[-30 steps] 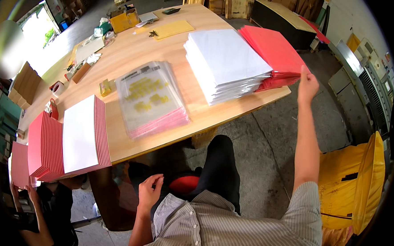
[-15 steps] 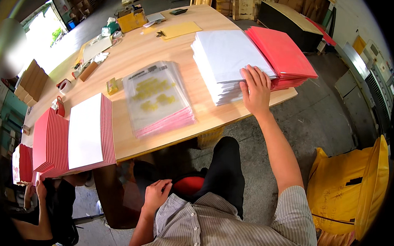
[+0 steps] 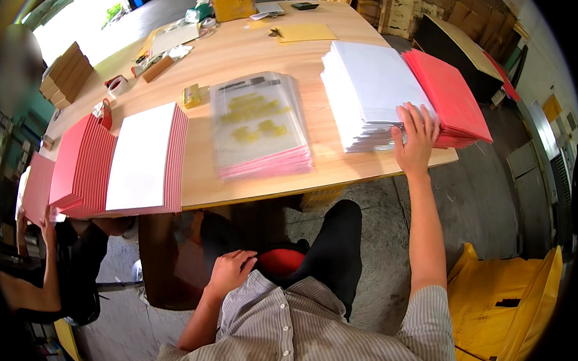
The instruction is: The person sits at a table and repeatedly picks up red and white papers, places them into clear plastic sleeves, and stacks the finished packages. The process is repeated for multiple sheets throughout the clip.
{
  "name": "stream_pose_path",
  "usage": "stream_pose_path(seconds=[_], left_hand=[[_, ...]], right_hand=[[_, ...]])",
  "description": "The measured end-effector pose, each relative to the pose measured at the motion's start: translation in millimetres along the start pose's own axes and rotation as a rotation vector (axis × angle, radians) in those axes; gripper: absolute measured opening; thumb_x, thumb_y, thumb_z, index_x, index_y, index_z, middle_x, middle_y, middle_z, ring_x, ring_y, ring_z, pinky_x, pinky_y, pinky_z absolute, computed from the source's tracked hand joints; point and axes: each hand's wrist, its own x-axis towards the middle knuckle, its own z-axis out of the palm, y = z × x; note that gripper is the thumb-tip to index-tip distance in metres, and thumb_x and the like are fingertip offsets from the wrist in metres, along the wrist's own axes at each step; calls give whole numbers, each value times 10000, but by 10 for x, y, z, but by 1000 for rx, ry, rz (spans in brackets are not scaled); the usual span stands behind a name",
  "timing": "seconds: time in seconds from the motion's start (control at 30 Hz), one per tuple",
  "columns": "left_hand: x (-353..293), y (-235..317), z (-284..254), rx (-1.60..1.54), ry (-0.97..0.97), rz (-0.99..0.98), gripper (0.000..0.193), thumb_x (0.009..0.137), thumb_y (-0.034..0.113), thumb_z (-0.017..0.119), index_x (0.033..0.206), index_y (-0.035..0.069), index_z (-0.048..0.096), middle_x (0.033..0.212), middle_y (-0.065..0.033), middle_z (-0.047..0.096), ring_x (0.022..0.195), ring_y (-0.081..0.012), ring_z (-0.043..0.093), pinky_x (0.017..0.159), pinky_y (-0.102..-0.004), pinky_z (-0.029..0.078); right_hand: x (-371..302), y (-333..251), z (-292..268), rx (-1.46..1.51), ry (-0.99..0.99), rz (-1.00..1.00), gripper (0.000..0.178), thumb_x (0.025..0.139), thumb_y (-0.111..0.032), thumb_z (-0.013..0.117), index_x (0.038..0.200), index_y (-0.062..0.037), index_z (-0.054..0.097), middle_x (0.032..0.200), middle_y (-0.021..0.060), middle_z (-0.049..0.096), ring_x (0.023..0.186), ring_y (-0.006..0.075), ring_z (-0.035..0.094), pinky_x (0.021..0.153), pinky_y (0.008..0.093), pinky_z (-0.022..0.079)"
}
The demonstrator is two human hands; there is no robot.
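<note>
At the table's right end my right hand (image 3: 415, 136) rests on the near right corner of a tall stack of white sheets or folders (image 3: 378, 84). Its fingers are spread and it grasps nothing visible. Close against that stack lies a stack of red folders (image 3: 449, 97). My left hand (image 3: 230, 271) lies over my lap, fingers loosely stretched, holding nothing that I can see. Between the white stack and the left-hand piles is a stack of clear plastic bags (image 3: 256, 123) with yellow markings and pink lower edges.
On the left stand a pink-edged pile topped with white (image 3: 143, 156) and a red pile (image 3: 84, 166). A co-worker's hands (image 3: 46, 226) hold a pink board (image 3: 38, 187) there. Tape (image 3: 117, 86), a yellow box (image 3: 234, 6) and a yellow envelope (image 3: 306, 32) lie farther back.
The view has turned left, so the table's things sit farther right. My right hand stays at the white stack's corner. The co-worker's pink board now shows its broad face.
</note>
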Motion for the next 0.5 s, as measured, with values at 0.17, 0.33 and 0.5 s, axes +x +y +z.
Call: stream_pose_path(seconds=[0.17, 0.33, 0.5], left_hand=[[15, -56, -64, 27, -53, -1, 176, 918, 179, 682, 1023, 42, 717, 927, -140, 717, 824, -346, 693, 716, -413, 564], [169, -26, -734, 156, 275, 106, 239, 818, 108, 757, 1052, 69, 732, 1060, -110, 734, 973, -323, 690, 874, -423, 551], [299, -447, -1834, 422, 497, -26, 429, 768, 123, 814, 1177, 71, 698, 1296, -112, 653, 1239, -309, 584, 1028, -441, 490]], right_hand=[[-48, 67, 46, -72, -41, -24, 509, 993, -487, 534, 1396, -176, 538, 1459, 53, 518, 1397, 309, 414, 1173, 579, 204], [-98, 175, 92, -72, -44, -44, 499, 1035, -476, 470, 1427, -171, 518, 1514, 52, 477, 1446, 291, 363, 1192, 562, 166], [-69, -226, -101, 137, 134, -124, 550, 1044, -483, 442, 1453, -116, 474, 1548, 84, 447, 1485, 344, 298, 1211, 540, 147]])
